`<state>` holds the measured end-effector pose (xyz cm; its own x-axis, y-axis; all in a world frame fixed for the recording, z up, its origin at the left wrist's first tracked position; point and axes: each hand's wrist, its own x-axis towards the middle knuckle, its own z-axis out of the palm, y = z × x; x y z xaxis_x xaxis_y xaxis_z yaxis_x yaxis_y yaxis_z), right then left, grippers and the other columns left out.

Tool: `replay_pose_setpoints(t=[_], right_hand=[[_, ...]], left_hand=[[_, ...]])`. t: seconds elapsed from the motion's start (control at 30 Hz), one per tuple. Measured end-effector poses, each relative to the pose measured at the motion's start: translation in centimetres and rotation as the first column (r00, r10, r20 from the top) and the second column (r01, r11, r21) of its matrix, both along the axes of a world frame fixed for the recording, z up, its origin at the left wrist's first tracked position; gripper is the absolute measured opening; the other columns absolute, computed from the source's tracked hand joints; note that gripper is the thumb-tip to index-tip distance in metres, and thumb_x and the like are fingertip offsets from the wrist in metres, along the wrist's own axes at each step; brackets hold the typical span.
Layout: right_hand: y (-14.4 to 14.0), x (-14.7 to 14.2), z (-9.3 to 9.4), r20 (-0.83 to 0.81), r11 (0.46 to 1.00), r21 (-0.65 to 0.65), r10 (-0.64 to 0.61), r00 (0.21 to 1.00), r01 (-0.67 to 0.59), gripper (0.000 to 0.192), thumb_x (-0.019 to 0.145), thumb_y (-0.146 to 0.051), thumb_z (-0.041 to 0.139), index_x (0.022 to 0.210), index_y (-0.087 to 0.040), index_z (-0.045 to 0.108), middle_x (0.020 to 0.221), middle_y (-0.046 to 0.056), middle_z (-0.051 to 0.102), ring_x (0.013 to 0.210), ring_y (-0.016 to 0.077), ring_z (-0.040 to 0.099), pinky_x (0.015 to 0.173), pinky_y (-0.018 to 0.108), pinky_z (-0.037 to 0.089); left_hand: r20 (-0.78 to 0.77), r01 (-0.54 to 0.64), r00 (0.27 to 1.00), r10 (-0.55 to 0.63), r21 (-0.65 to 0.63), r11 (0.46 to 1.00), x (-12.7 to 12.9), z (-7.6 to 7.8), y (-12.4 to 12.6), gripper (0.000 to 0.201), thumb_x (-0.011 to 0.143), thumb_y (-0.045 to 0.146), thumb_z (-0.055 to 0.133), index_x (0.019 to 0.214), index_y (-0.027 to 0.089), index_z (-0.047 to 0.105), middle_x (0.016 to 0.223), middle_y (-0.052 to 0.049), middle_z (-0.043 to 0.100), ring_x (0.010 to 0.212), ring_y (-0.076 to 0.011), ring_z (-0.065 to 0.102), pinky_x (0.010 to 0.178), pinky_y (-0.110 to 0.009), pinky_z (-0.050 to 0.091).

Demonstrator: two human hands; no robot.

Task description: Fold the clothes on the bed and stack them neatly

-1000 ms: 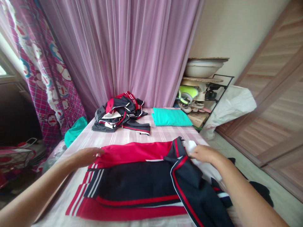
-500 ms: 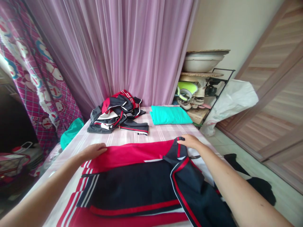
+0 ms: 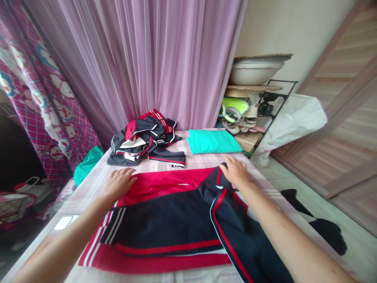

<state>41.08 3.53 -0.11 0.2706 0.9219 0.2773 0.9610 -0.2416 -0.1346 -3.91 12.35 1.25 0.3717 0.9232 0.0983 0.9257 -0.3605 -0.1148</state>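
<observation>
A red and black track jacket with white stripes lies spread across the bed in front of me, its red far edge running between my hands. My left hand is closed at the far left corner of the jacket, by the striped hem. At the far right, my right hand pinches the dark collar end, thumb on the near side. One black sleeve with red and white piping trails toward me beneath my right forearm.
A heap of similar dark and red clothes and a folded turquoise cloth lie at the bed's far end. A phone is by my left forearm. A rack with basins and shoes stands right, beside a white bag.
The jacket's far edge has shifted slightly away from me and lies lower on the bed. Both hands have moved a little, their backs now turned up more. The phone shows more fully.
</observation>
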Motion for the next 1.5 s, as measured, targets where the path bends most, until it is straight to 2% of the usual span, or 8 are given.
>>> replay_pose_setpoints(t=[0.23,0.4,0.53,0.67,0.97,1.1,1.23,1.5], right_hand=[[-1.9,-5.1,0.5,-0.292,0.810,-0.239,0.466,0.835,-0.535,0.036,0.081,-0.038,0.065,0.114,-0.026,0.070,0.117,0.006,0.070,0.109,0.0248,0.063,0.093,0.033,0.046],[-2.4,-6.1,-0.5,-0.226,0.836,-0.338,0.373,0.900,-0.432,0.035,0.075,-0.013,0.058,0.105,-0.025,0.071,0.106,0.004,0.070,0.099,0.0203,0.064,0.084,0.028,0.044],[-1.4,-4.5,0.6,-0.196,0.928,-0.156,0.307,0.931,-0.339,0.029,0.080,-0.013,0.051,0.094,-0.024,0.074,0.100,0.003,0.071,0.095,0.0188,0.064,0.084,0.027,0.044],[-0.4,-3.2,2.0,-0.200,0.976,0.035,0.216,0.956,-0.214,0.031,0.083,-0.015,0.051,0.101,-0.023,0.075,0.106,0.004,0.071,0.094,0.0195,0.064,0.086,0.028,0.047],[-1.2,-3.3,3.0,-0.094,0.963,-0.049,0.259,0.961,-0.264,0.037,0.087,-0.016,0.049,0.111,-0.027,0.075,0.116,0.004,0.070,0.107,0.0211,0.064,0.092,0.029,0.047],[-2.2,-3.6,2.9,-0.101,0.873,-0.347,0.330,0.939,-0.344,0.039,0.085,-0.015,0.049,0.106,-0.030,0.077,0.113,0.003,0.073,0.106,0.0209,0.065,0.091,0.029,0.047],[-2.7,-4.1,2.7,-0.087,0.799,-0.521,0.300,0.950,-0.300,0.037,0.084,-0.016,0.051,0.105,-0.031,0.077,0.113,0.002,0.074,0.106,0.0207,0.066,0.088,0.028,0.047],[-0.1,-7.4,4.3,-0.029,0.935,-0.224,0.276,0.961,-0.275,0.038,0.095,-0.029,0.040,0.112,-0.025,0.073,0.118,0.008,0.072,0.109,0.0224,0.065,0.095,0.032,0.045]], left_hand=[[0.141,0.188,0.975,-0.173,-0.098,0.977,-0.2,-1.5,-2.9,0.036,0.090,0.044,0.050,0.117,0.028,0.067,0.116,-0.007,0.069,0.110,-0.0257,0.062,0.098,-0.040,0.046],[0.097,0.102,0.992,-0.086,-0.177,0.979,-1.3,-2.0,-2.6,0.037,0.089,0.038,0.053,0.120,0.021,0.064,0.122,-0.011,0.067,0.114,-0.0266,0.062,0.099,-0.039,0.046],[0.002,0.127,0.992,-0.128,-0.185,0.975,-1.0,-1.1,-2.8,0.037,0.089,0.032,0.056,0.122,0.018,0.062,0.125,-0.014,0.065,0.117,-0.0267,0.061,0.099,-0.038,0.045],[-0.086,0.123,0.987,-0.135,-0.135,0.983,0.0,0.5,-2.9,0.024,0.091,0.021,0.049,0.108,0.017,0.066,0.109,-0.013,0.070,0.106,-0.0262,0.065,0.091,-0.037,0.046],[-0.092,0.137,0.986,-0.141,-0.042,0.990,0.3,5.3,-1.3,0.030,0.095,0.018,0.037,0.098,0.016,0.067,0.097,-0.011,0.067,0.091,-0.0216,0.063,0.085,-0.033,0.043],[-0.052,0.246,0.963,-0.264,-0.231,0.941,-1.6,3.7,-2.1,0.023,0.092,0.031,0.050,0.091,0.020,0.070,0.098,-0.008,0.071,0.093,-0.0213,0.065,0.086,-0.031,0.045],[-0.099,0.119,0.983,-0.155,-0.299,0.947,-2.6,2.2,-3.0,0.030,0.093,0.045,0.048,0.101,0.026,0.069,0.104,-0.006,0.073,0.095,-0.0218,0.068,0.081,-0.030,0.047],[-0.001,0.171,0.985,-0.172,-0.103,0.980,2.8,1.9,-1.8,0.044,0.098,0.040,0.033,0.124,0.023,0.065,0.125,-0.011,0.068,0.118,-0.0254,0.061,0.102,-0.040,0.043]])
